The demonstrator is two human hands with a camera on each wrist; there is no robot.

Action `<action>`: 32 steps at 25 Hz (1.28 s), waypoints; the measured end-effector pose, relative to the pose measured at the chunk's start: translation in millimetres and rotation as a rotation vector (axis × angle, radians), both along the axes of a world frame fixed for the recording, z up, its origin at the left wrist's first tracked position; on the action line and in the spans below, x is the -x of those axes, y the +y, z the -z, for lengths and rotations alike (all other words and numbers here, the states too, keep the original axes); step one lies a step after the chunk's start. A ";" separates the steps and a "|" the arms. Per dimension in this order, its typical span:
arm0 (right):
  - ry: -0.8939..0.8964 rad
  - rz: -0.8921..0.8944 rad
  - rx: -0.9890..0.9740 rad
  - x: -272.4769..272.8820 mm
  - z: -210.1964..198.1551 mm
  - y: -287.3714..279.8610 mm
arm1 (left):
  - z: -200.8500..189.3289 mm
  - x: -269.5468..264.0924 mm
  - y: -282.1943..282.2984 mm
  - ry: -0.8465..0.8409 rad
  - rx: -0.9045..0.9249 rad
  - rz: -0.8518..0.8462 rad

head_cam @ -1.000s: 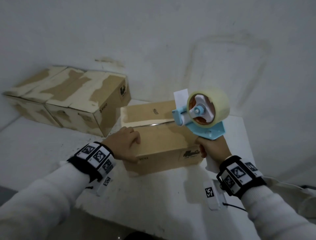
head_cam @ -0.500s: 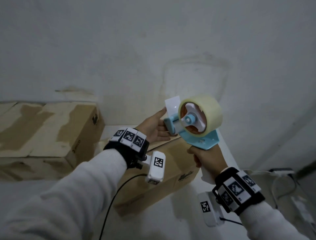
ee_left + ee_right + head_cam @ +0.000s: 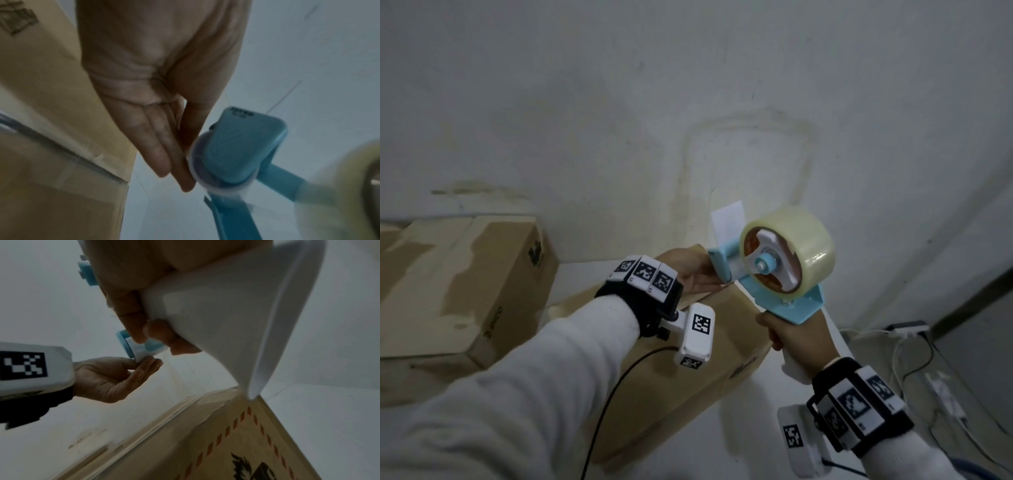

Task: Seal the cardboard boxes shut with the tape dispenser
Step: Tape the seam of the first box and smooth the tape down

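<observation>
Head view: tape dispenser (image 3: 777, 270) held up in the air above the near cardboard box (image 3: 681, 363), roll side toward the camera, front end pointing left
Right hand (image 3: 799, 337): clenched round the white handle of the dispenser, below the blue frame; thumb and fingertips wrapped on the handle in the right wrist view
Left hand (image 3: 690, 270): reaching to the dispenser's front end, fingers straight and together; fingertips (image 3: 185, 180) touching the rim of the front roller, thumb close by; whether the tape end is pinched yet, cannot tell
Tape roll (image 3: 801, 246): clear tape, seated on its white hub; a white tab (image 3: 727, 221) standing up above the front end
Near box: on the white bench (image 3: 750, 428), under both hands, flaps down with the centre seam not yet taped, by the look of it
Other boxes (image 3: 462, 284): at the left, against the wall, tops patchy and pale
Step in hand: most likely freeing the tape's loose end before the first strip
To do it well: catch the end between thumb and forefinger at the roller, well away from the cutter teeth; draw out a short tail straight, without twisting it onto itself; keep the handle steady so the roll turns freely; then lower the front end to the box's far side and press the tail down before pulling along the seam
Risk: tail folding back on its sticky side, or slipping back onto the roll
</observation>
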State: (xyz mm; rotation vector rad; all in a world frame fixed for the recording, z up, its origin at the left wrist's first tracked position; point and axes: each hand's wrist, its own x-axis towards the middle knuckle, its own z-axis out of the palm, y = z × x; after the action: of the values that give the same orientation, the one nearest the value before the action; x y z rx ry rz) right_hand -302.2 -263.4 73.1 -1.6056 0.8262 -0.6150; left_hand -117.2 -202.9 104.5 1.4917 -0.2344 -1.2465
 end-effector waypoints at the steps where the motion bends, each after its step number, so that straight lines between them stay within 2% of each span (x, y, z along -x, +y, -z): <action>1: 0.003 0.001 -0.011 -3.1 0.7 -1.1 | 1.2 -4.9 -5.9 -0.056 -0.021 -0.017; 5: -0.018 0.013 -0.070 -9.5 1.1 -11.4 | -3.0 -26.3 -24.9 -0.213 -0.035 -0.050; 10: 0.065 0.009 -0.060 14.6 16.1 -30.3 | -15.6 -86.1 -34.9 -0.426 -0.017 -0.227; 13: 0.134 0.069 -0.105 15.2 35.8 -41.4 | -6.2 -99.7 -42.1 -0.563 -0.067 -0.102; 16: 0.160 0.087 -0.164 10.5 50.4 -46.7 | 13.4 -101.4 -52.1 -0.594 -0.100 -0.078; 24: 0.264 0.064 -0.151 5.1 74.4 -51.9 | 56.5 -116.9 -68.0 -0.607 -0.145 -0.109; 29: 0.141 0.051 -0.135 6.6 68.9 -48.3 | 68.6 -123.1 -71.9 -0.720 -0.220 -0.093; 32: 0.130 0.037 -0.103 9.5 69.1 -48.3 | 71.2 -126.1 -72.3 -0.756 -0.275 -0.051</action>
State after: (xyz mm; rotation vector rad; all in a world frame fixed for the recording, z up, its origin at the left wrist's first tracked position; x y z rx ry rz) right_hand -311.6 -311.8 4.0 -1.5517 0.9700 -0.4903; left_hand 8.9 -275.2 33.3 2.1527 -0.5303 -0.6379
